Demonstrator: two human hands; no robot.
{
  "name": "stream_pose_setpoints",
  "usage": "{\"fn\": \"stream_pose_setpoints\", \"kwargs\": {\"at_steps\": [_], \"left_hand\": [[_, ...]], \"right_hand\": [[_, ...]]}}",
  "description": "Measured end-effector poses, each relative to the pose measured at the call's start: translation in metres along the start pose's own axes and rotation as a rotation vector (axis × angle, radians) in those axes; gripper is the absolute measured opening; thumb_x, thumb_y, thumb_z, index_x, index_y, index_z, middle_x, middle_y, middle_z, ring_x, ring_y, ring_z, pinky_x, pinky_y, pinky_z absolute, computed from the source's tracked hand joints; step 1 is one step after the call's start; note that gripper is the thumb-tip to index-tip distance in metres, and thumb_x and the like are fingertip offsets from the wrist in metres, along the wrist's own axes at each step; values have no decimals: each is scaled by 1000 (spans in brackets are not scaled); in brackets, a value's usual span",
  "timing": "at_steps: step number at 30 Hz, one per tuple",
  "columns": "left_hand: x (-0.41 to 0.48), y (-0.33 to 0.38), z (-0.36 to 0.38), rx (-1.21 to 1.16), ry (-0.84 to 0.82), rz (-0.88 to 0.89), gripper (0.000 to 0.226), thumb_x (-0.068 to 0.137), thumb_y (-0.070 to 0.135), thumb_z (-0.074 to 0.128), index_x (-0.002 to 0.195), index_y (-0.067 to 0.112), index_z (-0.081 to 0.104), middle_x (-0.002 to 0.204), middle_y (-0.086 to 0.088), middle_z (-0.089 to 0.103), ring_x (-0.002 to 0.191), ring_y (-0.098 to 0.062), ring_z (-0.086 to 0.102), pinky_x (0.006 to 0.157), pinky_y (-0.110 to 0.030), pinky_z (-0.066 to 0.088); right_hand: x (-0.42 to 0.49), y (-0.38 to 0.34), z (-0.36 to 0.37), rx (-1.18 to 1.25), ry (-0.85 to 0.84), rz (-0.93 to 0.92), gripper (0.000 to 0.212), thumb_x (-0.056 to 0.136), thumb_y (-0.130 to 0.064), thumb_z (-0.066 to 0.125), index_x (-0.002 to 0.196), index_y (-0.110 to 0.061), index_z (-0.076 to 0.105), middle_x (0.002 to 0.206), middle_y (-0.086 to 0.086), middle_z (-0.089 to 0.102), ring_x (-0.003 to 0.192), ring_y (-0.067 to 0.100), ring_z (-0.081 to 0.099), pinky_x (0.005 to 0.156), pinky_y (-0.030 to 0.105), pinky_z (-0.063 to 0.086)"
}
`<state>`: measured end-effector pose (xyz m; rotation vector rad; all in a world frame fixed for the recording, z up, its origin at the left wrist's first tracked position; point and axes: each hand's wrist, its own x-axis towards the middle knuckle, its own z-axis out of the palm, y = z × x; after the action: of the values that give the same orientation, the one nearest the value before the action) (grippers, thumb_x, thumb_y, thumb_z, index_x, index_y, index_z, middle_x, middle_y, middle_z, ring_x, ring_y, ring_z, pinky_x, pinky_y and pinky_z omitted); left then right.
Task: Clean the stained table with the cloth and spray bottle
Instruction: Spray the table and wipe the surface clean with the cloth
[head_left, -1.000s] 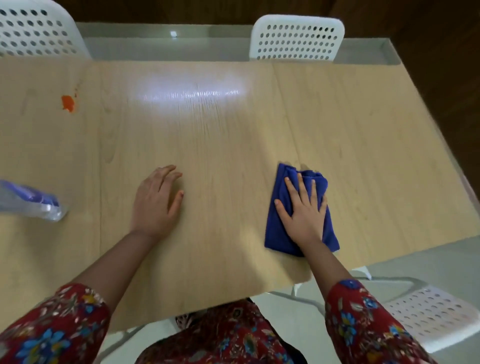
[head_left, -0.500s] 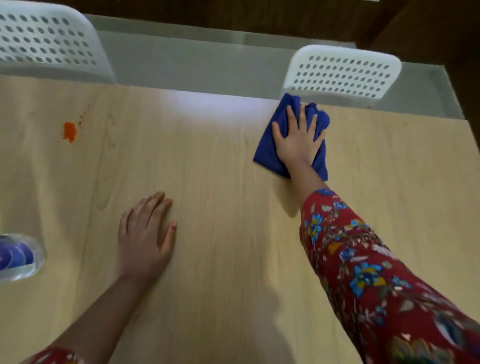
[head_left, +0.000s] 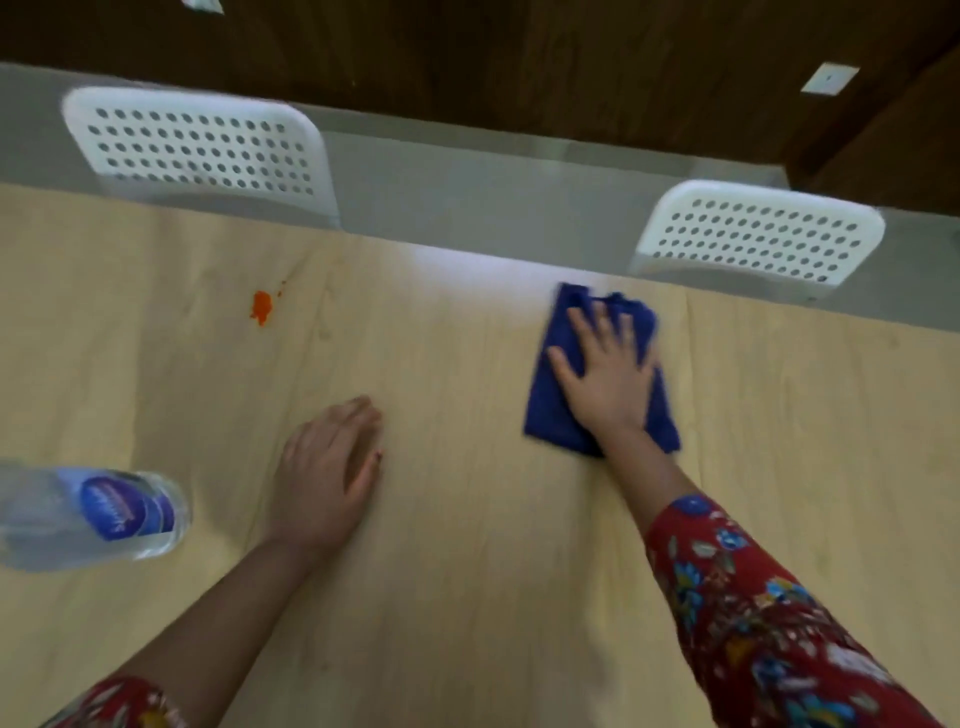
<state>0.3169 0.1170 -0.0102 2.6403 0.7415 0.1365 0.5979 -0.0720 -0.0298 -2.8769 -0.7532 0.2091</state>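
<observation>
Presses the folded blue cloth (head_left: 550, 415) flat near the far edge of the wooden table (head_left: 467, 597) with the right hand (head_left: 608, 374), fingers spread, likely to spread weight across the wipe. Rests the left hand (head_left: 327, 478) palm-down on bare wood, fingers together, seemingly as a brace for the reach. Keeps the clear spray bottle (head_left: 104, 512) at the left, within reach; leaves the orange stain (head_left: 261, 306) unwiped, well apart from the cloth.

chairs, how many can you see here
2. The left chair stands past the table's far edge, beyond the stain. The right chair stands past the same edge, just beyond the cloth. Others may be out of frame.
</observation>
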Motion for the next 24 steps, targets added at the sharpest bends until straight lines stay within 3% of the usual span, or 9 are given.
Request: {"fn": "stream_pose_setpoints", "kwargs": {"at_steps": [3,6,8,11,13,14,16,19,24], "left_hand": [[11,-38,-12,31,59,-122,52,93,41,34,137,16,50,145,-3,47,133,-24,43,109,-42,33],[5,-49,-8,13,93,-166,53,94,41,35,140,19,46,146,-1,46,137,-23,39,111,-45,33],[4,-47,-4,-20,119,-172,52,93,41,36,138,20,49,145,0,48,137,-20,39,111,-42,32],[6,-50,-5,-26,145,-178,50,91,40,38,135,21,52,143,2,50,135,-19,41,110,-35,28],[6,-51,-4,-30,141,-179,49,91,39,39,134,21,53,143,4,50,134,-18,42,110,-32,25],[6,-53,-5,-33,147,-184,49,91,39,39,134,22,53,143,5,49,134,-17,41,110,-31,25],[7,-52,-4,-39,148,-186,49,91,40,39,135,23,52,143,6,49,135,-15,39,111,-32,26],[7,-54,-3,-63,175,-168,48,92,40,38,134,23,53,142,7,49,135,-14,40,111,-33,28],[5,-53,-4,-150,228,-158,52,93,34,36,138,14,50,143,-1,49,132,-18,45,109,-38,36]], "right_hand": [[37,2,-8,3,-8,195,66,93,-67,19,153,-42,8,163,-10,-1,150,23,-6,115,61,-2],[59,-41,-1,5,-2,131,65,94,-64,20,153,-40,6,163,-7,-1,149,27,-7,114,63,-2],[55,-84,8,-6,-20,-35,63,95,-61,24,153,-41,8,163,-9,-1,150,27,-6,115,63,-2],[12,-141,26,-29,-82,-551,62,95,-62,25,152,-42,14,162,-12,4,150,22,-5,115,61,0],[6,-139,30,-74,-175,-887,58,96,-63,23,151,-45,14,161,-16,6,150,16,-5,118,55,-4],[22,-135,30,-66,-161,-929,57,96,-62,23,150,-46,17,160,-17,10,150,14,-1,118,54,0],[65,-131,30,-35,-40,-696,56,95,-60,22,149,-43,26,160,-14,19,150,16,9,115,59,14],[110,-159,21,8,-39,-277,56,97,-56,23,151,-39,24,161,-9,16,150,20,5,117,58,0],[22,-219,35,35,-71,-477,62,96,-57,27,153,-35,18,163,-7,7,150,20,-4,117,54,-8]]}}
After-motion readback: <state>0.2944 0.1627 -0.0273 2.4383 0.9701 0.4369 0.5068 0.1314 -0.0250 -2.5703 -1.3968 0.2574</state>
